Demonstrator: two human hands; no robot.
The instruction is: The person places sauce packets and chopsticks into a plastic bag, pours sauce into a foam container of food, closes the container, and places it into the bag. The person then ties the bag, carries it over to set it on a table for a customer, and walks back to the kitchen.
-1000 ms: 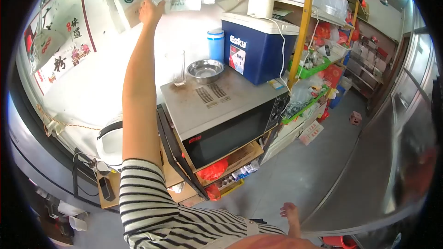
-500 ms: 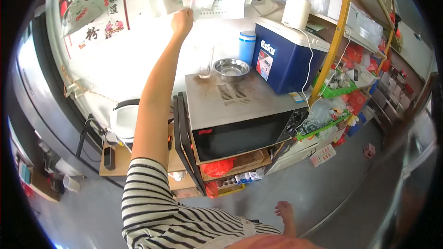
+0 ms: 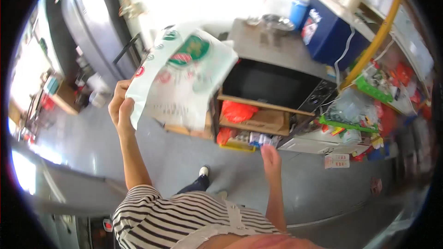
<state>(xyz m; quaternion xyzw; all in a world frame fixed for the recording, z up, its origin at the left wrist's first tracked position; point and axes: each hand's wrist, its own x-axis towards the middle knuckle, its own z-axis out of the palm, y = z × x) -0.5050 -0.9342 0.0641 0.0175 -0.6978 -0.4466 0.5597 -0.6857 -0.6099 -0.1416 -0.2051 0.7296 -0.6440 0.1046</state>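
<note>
The head view shows the left grip point(image 3: 121, 106) clenched on the lower left edge of a bag point(image 3: 187, 83), thumb on the near face and fingers around the edge. The bag is white, with green and red print, and spreads from the left grip upward and to the right; a long strip along its left side stands folded. Its right side overlaps the microwave point(image 3: 274, 85) in the view; whether they touch cannot be told.

The right grip point(image 3: 271, 159) is released, its fingers blurred and extended upward, well apart from the left grip and the bag. Above and just left of it in the view, below the microwave, a red bag point(image 3: 238, 111) lies on a wooden shelf point(image 3: 270, 121). A yellow tray point(image 3: 237, 147) is nearer the right grip, to its left.

Farther above the right grip, a metal bowl point(image 3: 278, 23) rests on the microwave. The blue container point(image 3: 299, 11) is beside the bowl, between it and the blue cooler point(image 3: 330, 30). Right of the right grip are a yellow post point(image 3: 376, 41), two green baskets point(image 3: 373, 88) with mixed contents, and a white box point(image 3: 337, 160) with red print, low by the floor point(image 3: 307, 189). Between the two grips and lower, a white shoe point(image 3: 204, 170) stands on the floor.
</note>
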